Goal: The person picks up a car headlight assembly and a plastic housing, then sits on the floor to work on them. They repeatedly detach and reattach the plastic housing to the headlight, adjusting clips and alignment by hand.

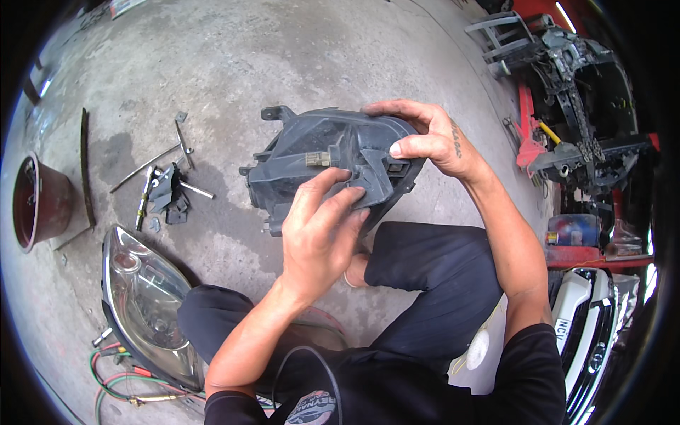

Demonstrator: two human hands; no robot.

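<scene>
Above my lap I hold a car headlight with its black plastic back housing turned up toward me. My right hand grips its far right end, the thumb on the back and the fingers around the outer edge. With bent fingers, my left hand holds a dark angular plastic piece against the housing; whether it is joined there I cannot tell. A tan connector sits on the housing just beyond the left fingertips. The lens side faces away and is hidden.
Another headlight with a clear lens lies by my left knee, near red and green hoses. Farther left are wrenches, broken black plastic and a maroon bucket. Car parts and a white grille stand right.
</scene>
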